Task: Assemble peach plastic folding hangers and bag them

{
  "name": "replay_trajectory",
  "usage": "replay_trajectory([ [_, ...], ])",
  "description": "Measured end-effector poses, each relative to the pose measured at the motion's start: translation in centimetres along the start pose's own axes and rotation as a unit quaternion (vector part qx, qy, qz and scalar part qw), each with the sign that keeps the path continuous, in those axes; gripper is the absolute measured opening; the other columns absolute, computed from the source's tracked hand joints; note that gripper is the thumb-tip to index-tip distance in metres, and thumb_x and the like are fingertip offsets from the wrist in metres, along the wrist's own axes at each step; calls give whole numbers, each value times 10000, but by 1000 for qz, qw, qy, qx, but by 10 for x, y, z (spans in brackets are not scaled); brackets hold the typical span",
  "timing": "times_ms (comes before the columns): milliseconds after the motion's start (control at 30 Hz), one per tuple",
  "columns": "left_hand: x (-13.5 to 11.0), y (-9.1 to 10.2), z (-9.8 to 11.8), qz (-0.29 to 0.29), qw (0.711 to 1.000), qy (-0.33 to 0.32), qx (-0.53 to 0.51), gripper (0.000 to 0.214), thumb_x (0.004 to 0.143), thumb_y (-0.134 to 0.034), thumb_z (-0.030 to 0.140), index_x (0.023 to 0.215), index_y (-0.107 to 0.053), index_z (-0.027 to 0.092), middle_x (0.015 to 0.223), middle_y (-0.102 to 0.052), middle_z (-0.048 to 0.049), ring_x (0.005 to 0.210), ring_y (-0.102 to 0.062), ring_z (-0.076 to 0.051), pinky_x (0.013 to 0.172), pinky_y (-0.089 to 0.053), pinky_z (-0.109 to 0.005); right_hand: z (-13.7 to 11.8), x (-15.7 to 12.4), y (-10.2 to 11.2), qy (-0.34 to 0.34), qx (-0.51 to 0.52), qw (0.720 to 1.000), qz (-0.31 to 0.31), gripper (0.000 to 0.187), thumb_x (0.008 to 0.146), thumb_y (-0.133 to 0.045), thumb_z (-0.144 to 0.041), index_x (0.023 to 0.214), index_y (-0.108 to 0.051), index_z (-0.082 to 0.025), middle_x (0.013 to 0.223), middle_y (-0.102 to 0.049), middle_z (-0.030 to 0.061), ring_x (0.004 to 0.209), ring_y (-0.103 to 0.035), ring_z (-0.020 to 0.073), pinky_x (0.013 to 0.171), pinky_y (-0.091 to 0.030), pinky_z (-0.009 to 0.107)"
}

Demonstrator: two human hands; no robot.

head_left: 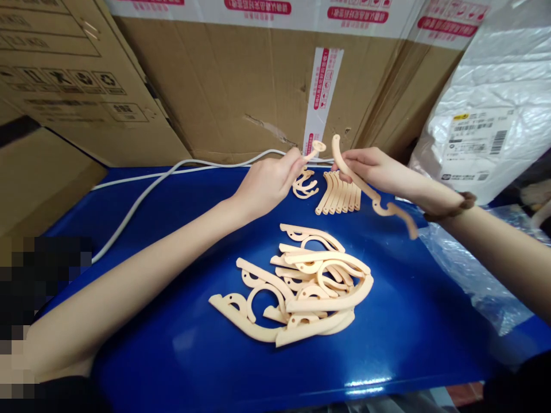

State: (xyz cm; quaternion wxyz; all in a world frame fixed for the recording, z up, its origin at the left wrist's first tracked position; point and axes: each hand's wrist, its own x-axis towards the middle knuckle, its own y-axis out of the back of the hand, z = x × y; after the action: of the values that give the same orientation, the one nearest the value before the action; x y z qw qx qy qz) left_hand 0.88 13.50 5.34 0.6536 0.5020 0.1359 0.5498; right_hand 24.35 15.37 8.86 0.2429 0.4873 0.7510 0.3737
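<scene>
My left hand [267, 182] is closed on a small beige hook piece [318, 147], whose round flat end sticks out past the fingertips; the rest is hidden in the grip. Level with it on the right, my right hand [381, 171] pinches a long curved beige hanger arm [360, 184], with a notched, wavy part running down to the lower right. The two pieces are apart. Below the hands lie several loose hooks [305, 194] and a neat row of slim curved arms [338, 194]. Nearer to me is a heap of folded plastic hangers [329, 304].
Everything lies on a glossy blue tabletop [181, 287]. Cardboard boxes [241, 86] wall off the back and left. A white cable [148, 195] runs along the rear left. At the right are a white padded parcel [469, 115] and clear plastic wrap [477, 269].
</scene>
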Motion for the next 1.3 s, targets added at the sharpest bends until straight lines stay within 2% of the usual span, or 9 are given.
replay_trajectory([
  [200, 23, -21, -30, -147, 971, 147, -114, 228, 918, -455, 166, 795, -647, 163, 611, -632, -4, 490, -474, -121, 536, -336, -249, 0, -3, 4, -98, 215, 969, 70, 222, 950, -457, -221, 1018, -665, -188, 739, -608, 26, 575, -495, 121, 473, -360, 217],
  [467, 24, -24, -20, -83, 975, 160, -134, 289, 897, -632, 429, 1013, -648, 165, 749, -693, -43, 651, -603, -175, 620, -394, -285, -19, -12, 9, -53, 316, 933, 163, 113, 909, -433, -209, 902, -544, -227, 727, -587, 7, 551, -467, 118, 459, -333, 229],
  [600, 21, -10, 9, -197, 853, 151, -459, 370, 1026, -443, 404, 895, -674, 147, 955, -724, -102, 863, -691, -169, 769, -509, -286, -21, -11, 11, -20, 284, 930, 231, 56, 893, -464, -188, 905, -488, -237, 986, -716, 65, 763, -623, 134, 665, -497, 251],
  [700, 21, 2, 18, -142, 811, 180, -538, 277, 1038, -466, 270, 849, -623, 142, 869, -701, -76, 717, -662, -115, 735, -525, -274, -18, -11, 13, 20, 191, 945, 266, 95, 845, -609, -207, 939, -600, -198, 1044, -719, 112, 857, -655, 184, 744, -516, 305],
  [800, 22, 10, 17, -99, 820, 209, -523, 274, 1055, -444, 283, 879, -605, 150, 767, -661, -40, 546, -576, -87, 565, -472, -247, -15, -12, 14, 59, -44, 967, 242, 147, 860, -662, -287, 954, -684, -176, 984, -725, 120, 927, -654, 254, 781, -479, 353],
  [967, 21, 13, 19, -143, 842, 205, -479, 268, 1047, -448, 275, 868, -600, 145, 642, -572, -7, 431, -446, -67, 452, -349, -233, -21, -11, -3, 116, -404, 903, 93, 382, 1035, -304, -286, 1093, -654, -144, 1015, -714, 193, 940, -663, 339, 727, -435, 405],
  [1100, 20, 8, 23, -106, 898, 195, -380, 281, 1051, -421, 286, 859, -580, 159, 565, -424, 43, 417, -343, -52, 469, -286, -216, -32, 0, -23, 81, -360, 924, 96, 294, 1002, -378, -245, 1129, -625, -148, 859, -701, 159, 798, -662, 309, 704, -449, 403],
  [1233, 18, 3, 16, 67, 965, 116, -224, 297, 1046, -433, 329, 844, -588, 177, 635, -492, 17, 596, -512, -101, 608, -380, -225, -34, 19, -21, -8, -68, 996, 56, 290, 1018, -334, -219, 971, -619, -194, 634, -602, 23, 546, -563, 175, 601, -460, 320],
  [1300, 19, 4, 5, 70, 972, 99, -204, 348, 1040, -424, 354, 810, -611, 172, 650, -521, 5, 635, -527, -118, 638, -394, -241, -25, 26, -11, -61, 62, 993, 83, 307, 1022, -298, -185, 971, -601, -197, 585, -537, -25, 465, -486, 131, 529, -419, 278],
])
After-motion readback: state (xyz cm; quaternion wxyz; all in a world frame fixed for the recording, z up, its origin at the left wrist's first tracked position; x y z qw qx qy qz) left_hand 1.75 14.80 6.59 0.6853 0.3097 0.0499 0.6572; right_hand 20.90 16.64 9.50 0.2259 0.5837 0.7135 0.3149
